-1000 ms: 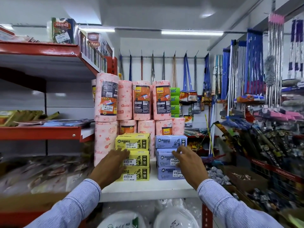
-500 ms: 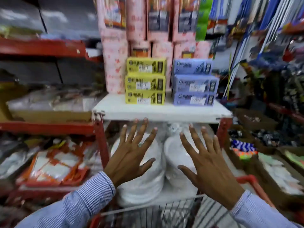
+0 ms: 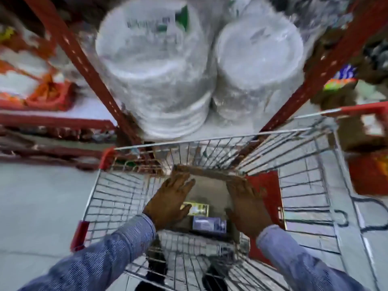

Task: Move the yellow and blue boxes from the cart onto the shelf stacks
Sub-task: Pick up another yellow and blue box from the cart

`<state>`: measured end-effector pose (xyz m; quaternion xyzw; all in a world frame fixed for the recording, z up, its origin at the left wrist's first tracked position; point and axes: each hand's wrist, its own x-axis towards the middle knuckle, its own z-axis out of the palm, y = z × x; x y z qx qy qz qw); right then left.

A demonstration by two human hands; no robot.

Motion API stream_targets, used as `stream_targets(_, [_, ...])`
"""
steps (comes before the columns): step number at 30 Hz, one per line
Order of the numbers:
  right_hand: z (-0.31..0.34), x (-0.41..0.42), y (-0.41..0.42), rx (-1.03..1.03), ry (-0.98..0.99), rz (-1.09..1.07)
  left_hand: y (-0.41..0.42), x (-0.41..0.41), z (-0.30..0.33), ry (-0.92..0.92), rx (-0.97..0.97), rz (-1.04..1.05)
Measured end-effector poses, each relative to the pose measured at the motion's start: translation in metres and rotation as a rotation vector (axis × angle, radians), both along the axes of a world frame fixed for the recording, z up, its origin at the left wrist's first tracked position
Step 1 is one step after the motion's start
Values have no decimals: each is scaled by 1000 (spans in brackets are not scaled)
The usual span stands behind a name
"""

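Note:
I look straight down into a wire shopping cart [image 3: 109, 185] with red corners. A brown cardboard carton [image 3: 210, 185] sits in its basket. Inside the carton lie a yellow box [image 3: 198, 209] and, nearer to me, a blue box [image 3: 209, 224]. My left hand [image 3: 171, 201] hangs over the carton's left side, fingers spread and empty, just left of the yellow box. Over the carton's right side, my right hand [image 3: 247, 208] is also spread and empty. The shelf stacks are out of view. The picture is blurred by motion.
Two wrapped stacks of white disposable plates [image 3: 155, 66] stand on the low shelf beyond the cart. Red shelf uprights [image 3: 84, 66] slant on both sides. Orange packets [image 3: 44, 91] lie on the left shelf. A red cardboard piece [image 3: 266, 190] stands in the cart's right side.
My view has swung down from the shelf stacks to the cart. Both hands have dropped from in front of the shelf into the cart, above the carton, still empty.

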<state>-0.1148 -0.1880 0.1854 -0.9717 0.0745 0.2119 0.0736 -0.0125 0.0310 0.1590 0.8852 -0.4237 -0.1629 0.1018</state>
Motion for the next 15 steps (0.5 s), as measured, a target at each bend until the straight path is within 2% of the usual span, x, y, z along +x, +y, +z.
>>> stream_targets(5, [-114, -6, 9, 109, 255, 1, -8, -16, -119, 202, 300, -46])
stream_targets(9, [-158, -6, 14, 148, 323, -5, -14, -14, -164, 241, 332, -1])
stream_targets(15, [-202, -19, 27, 149, 346, -7, -19, -13, -199, 266, 263, -44])
